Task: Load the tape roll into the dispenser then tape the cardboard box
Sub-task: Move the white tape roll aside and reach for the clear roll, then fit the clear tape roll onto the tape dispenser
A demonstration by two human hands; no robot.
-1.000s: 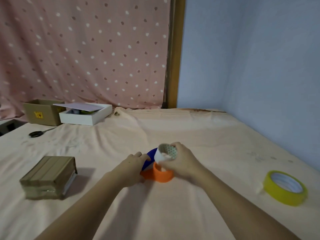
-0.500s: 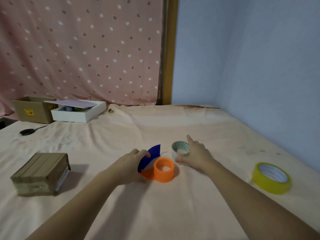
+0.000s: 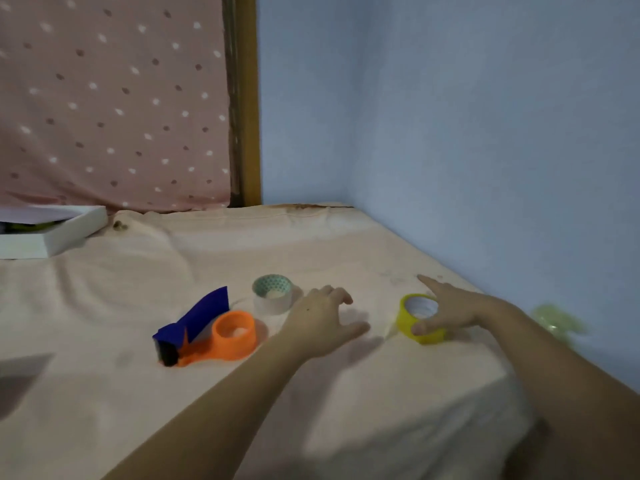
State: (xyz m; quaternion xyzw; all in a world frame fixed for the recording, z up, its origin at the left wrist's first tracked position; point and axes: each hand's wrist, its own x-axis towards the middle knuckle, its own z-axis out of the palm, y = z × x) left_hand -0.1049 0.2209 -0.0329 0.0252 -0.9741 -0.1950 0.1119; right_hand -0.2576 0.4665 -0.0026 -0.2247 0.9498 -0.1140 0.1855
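The orange tape dispenser [image 3: 232, 336] with its blue flap lies on the peach sheet, its hub bare. Just behind it stands a white tape core [image 3: 273, 299] with a patterned inside. My left hand [image 3: 322, 322] hovers to the right of both, fingers apart and holding nothing. My right hand [image 3: 450, 311] is on the yellow tape roll [image 3: 420, 320], thumb against its near wall and fingers past its far side. The cardboard box is outside the frame; only a dark shadow shows at the left edge.
A white shallow box [image 3: 52, 233] with paper on it sits at the back left by the dotted curtain. A blue wall runs close along the right side of the sheet. A blurred greenish smear [image 3: 557, 322] lies right of my right wrist.
My right hand let go of the white core and moved right to the yellow roll. My left hand left the dispenser and drifted right. The view swung right, losing the cardboard box.
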